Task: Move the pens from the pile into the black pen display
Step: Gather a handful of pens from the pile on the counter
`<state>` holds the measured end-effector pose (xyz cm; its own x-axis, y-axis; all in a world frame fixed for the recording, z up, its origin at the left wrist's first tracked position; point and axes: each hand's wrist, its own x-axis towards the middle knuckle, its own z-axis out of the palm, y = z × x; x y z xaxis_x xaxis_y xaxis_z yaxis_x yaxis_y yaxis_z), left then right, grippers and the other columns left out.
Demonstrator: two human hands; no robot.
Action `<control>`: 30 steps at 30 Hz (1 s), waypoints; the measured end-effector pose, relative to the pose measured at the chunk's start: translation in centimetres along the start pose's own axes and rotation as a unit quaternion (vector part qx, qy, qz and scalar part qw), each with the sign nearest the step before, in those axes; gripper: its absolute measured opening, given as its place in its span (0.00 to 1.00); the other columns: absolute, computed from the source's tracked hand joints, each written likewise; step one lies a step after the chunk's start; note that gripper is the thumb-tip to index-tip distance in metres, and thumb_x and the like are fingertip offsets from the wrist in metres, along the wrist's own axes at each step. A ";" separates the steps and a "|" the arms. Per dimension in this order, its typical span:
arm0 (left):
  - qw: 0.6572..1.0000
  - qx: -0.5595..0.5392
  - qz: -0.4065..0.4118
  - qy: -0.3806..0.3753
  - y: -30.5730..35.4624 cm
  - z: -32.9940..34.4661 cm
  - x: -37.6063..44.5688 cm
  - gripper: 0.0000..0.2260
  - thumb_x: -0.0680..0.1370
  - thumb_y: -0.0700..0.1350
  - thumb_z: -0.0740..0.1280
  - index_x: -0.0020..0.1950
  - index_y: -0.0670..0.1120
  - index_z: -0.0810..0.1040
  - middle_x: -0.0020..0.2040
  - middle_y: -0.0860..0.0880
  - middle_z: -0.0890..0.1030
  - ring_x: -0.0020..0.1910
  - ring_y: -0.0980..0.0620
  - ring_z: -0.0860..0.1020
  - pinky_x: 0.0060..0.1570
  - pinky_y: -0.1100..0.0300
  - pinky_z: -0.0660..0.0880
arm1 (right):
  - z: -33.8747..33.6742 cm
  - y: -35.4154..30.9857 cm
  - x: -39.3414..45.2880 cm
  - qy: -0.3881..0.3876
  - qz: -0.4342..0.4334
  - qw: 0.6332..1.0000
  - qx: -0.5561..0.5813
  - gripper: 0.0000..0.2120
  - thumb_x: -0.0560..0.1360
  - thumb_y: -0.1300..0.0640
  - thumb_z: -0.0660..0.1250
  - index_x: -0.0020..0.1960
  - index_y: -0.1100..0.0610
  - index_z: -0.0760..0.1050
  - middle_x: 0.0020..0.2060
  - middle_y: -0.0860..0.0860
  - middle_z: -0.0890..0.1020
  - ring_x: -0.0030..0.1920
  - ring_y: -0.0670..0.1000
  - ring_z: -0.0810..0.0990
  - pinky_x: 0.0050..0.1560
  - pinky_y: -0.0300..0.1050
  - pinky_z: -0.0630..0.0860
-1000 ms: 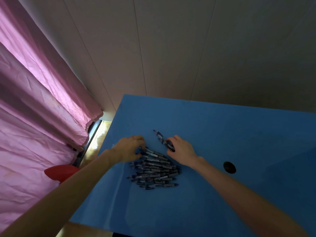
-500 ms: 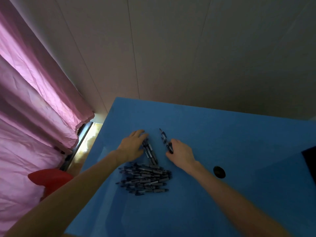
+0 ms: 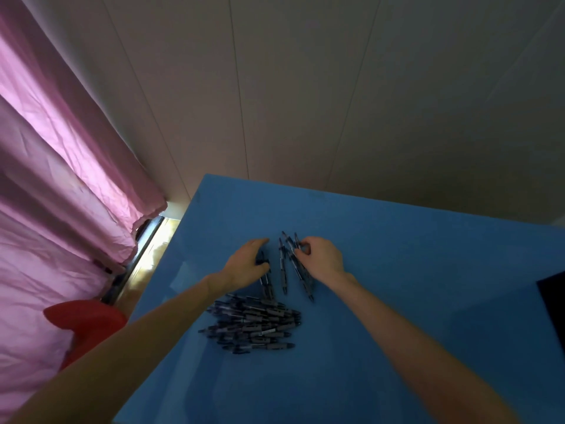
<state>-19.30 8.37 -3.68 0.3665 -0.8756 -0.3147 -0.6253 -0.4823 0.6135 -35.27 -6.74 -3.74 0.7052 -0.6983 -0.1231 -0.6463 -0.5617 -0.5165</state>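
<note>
A pile of dark pens (image 3: 255, 324) lies on the blue table (image 3: 397, 270), between my forearms. Beyond the pile, my left hand (image 3: 246, 266) rests flat over a pen or two (image 3: 266, 283) that point away from me. One pen (image 3: 283, 270) lies loose between my hands. My right hand (image 3: 321, 260) pinches a small bunch of pens (image 3: 301, 267) with curled fingers, their ends sticking out both ways. A black corner at the right edge may be the pen display (image 3: 553, 304); most of it is cut off.
A pink curtain (image 3: 61, 194) hangs at the left, with a red object (image 3: 87, 321) below it beside the table's left edge. A pale panelled wall (image 3: 336, 102) stands behind the table.
My right hand has gathered more pens and now holds a bunch instead of one. My left hand slid pens out of the pile toward the right hand. The view shifted left.
</note>
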 end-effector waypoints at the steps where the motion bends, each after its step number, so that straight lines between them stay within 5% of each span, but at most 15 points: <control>1: 1.000 -0.013 0.003 0.004 0.3 0.1 -0.2 0.31 0.82 0.44 0.67 0.82 0.45 0.58 0.80 0.45 0.60 0.77 0.44 0.63 0.75 0.50 0.65 | 0.0 -0.3 0.4 -0.018 -0.003 1.000 -0.024 0.13 0.79 0.45 0.68 0.52 0.54 0.81 0.39 0.48 0.82 0.39 0.50 0.80 0.38 0.50 0.80; 5: 0.997 0.011 0.002 0.076 0.4 0.9 -1.2 0.33 0.81 0.49 0.69 0.81 0.44 0.58 0.81 0.46 0.57 0.78 0.44 0.62 0.73 0.51 0.66 | 0.3 -0.7 0.7 -0.075 -0.015 0.991 -0.107 0.18 0.75 0.42 0.70 0.54 0.54 0.73 0.46 0.49 0.79 0.44 0.51 0.79 0.35 0.46 0.72; 8: 0.990 0.056 -0.080 0.101 0.5 1.1 -1.8 0.35 0.80 0.58 0.67 0.80 0.44 0.58 0.76 0.45 0.66 0.71 0.44 0.71 0.62 0.48 0.76 | 0.2 -0.9 1.0 -0.091 -0.013 0.987 -0.133 0.18 0.74 0.43 0.70 0.52 0.54 0.70 0.43 0.49 0.78 0.41 0.51 0.78 0.34 0.46 0.71; 11: 0.982 0.117 -0.120 0.090 1.3 1.2 -1.8 0.34 0.78 0.66 0.65 0.74 0.45 0.64 0.57 0.47 0.80 0.55 0.45 0.80 0.46 0.52 0.78 | 0.2 -1.0 1.0 -0.101 0.007 0.984 -0.148 0.15 0.74 0.45 0.70 0.47 0.55 0.70 0.38 0.49 0.78 0.36 0.50 0.77 0.32 0.45 0.73; 13: 0.983 0.113 -0.117 0.083 2.2 1.6 -1.5 0.32 0.77 0.66 0.66 0.71 0.46 0.65 0.48 0.50 0.79 0.49 0.46 0.81 0.39 0.54 0.74 | 0.1 -1.1 1.0 -0.108 0.018 0.981 -0.159 0.14 0.74 0.46 0.69 0.41 0.54 0.71 0.34 0.49 0.78 0.33 0.49 0.76 0.31 0.43 0.71; 20: 0.993 0.061 -0.091 0.047 5.3 3.5 0.3 0.35 0.75 0.61 0.70 0.74 0.45 0.63 0.59 0.46 0.79 0.56 0.44 0.79 0.43 0.55 0.71 | -0.5 -0.8 1.1 -0.142 0.039 0.977 -0.154 0.15 0.77 0.46 0.66 0.37 0.54 0.71 0.33 0.50 0.76 0.33 0.51 0.74 0.31 0.44 0.68; 24: 0.991 0.106 -0.073 0.039 6.0 4.3 1.3 0.23 0.74 0.62 0.72 0.57 0.46 0.71 0.55 0.47 0.78 0.50 0.46 0.78 0.41 0.54 0.72 | -0.7 -0.7 1.1 -0.171 0.040 0.972 -0.159 0.15 0.77 0.49 0.67 0.36 0.54 0.68 0.33 0.51 0.74 0.32 0.51 0.72 0.29 0.45 0.66; 30: 0.990 0.112 -0.084 0.010 5.6 3.5 2.1 0.13 0.76 0.53 0.70 0.48 0.46 0.70 0.47 0.47 0.77 0.42 0.47 0.75 0.36 0.54 0.70 | -1.5 -0.1 0.7 -0.197 0.053 0.968 -0.145 0.15 0.76 0.45 0.67 0.37 0.53 0.70 0.33 0.49 0.74 0.33 0.49 0.72 0.31 0.43 0.67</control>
<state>-24.43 3.74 -3.45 0.4908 -0.7822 -0.3839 -0.6906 -0.6178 0.3760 -35.13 -7.89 -2.52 0.6499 -0.5672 -0.5059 -0.7353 -0.6375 -0.2299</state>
